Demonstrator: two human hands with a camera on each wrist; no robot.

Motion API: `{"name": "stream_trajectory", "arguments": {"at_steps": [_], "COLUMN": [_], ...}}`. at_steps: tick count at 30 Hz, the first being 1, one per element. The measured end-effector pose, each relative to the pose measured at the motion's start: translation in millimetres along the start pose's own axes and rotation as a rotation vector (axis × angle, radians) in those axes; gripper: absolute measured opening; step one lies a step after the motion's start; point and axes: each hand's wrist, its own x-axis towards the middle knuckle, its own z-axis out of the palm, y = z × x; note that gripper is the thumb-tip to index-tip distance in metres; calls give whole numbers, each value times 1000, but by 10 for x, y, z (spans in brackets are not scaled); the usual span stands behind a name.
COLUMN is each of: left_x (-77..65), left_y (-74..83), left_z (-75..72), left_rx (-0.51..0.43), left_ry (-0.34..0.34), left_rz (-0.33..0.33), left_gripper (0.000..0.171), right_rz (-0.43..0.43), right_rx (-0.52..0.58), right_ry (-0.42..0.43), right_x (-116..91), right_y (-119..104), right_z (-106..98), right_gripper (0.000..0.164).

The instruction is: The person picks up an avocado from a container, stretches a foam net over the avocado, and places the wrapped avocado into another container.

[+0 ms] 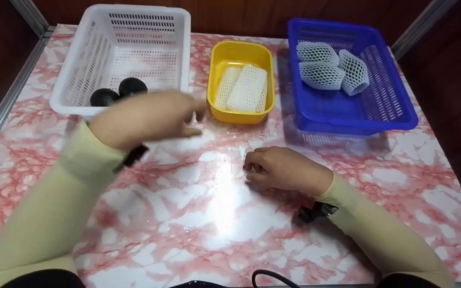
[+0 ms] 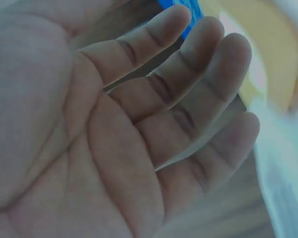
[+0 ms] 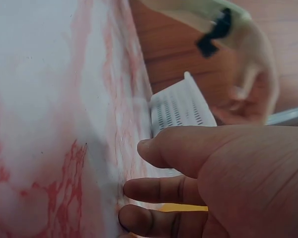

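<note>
Dark brown panels (image 1: 238,18) back a red-and-white marbled table (image 1: 166,236). Between ten and eleven o'clock, a white basket (image 1: 186,52) holds two black balls (image 1: 104,97) by its near wall; the left hand (image 1: 150,116) hangs empty over its near-right corner, fingers loosely bent. At twelve, a yellow tub (image 1: 240,117) holds white foam nets (image 1: 250,90). At five o'clock from the tub is the right hand (image 1: 284,168), empty, thumb and fingers apart; whether it touches the table, I cannot tell. At two, a blue basket (image 1: 334,106) holds three netted pieces (image 1: 320,75).

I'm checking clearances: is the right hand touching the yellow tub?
Apart. The head view shows tabletop between the right hand and the yellow tub.
</note>
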Motion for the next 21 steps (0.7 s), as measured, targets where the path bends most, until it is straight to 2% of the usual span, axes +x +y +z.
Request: {"name": "stream_trajectory", "arguments": {"at_steps": [2,5,8,11,14,16,18,21], "left_x": [3,56,156,255,329,362,372,361], "left_y": [-138,-432,-742,-1004,-1184,-1249,-1277,-1279], "left_z": [-265,-631,-831,-852,-781,-707,-632,-542], "left_rx": [9,39,82,95,86,94,89,40], "left_ry": [-2,-27,-47,-109,-227,-277,-288,-224], "left_rz": [-45,-146,-293,-413,-483,-527,-589,-706], "left_gripper": [33,44,56,65,70,72,75,81], "right_rz": [7,6,-2,-3,0,3,4,2], "right_rx": [7,20,30,32,31,32,31,30], "right_ry": [-2,3,8,9,9,8,6,8], "right_x": [6,11,13,11,7,5,5,3], "right_y": [7,26,41,43,36,31,26,23], "right_z": [-6,-3,11,24,29,30,28,14], "right_gripper": [19,17,17,18,18,17,17,16]}}
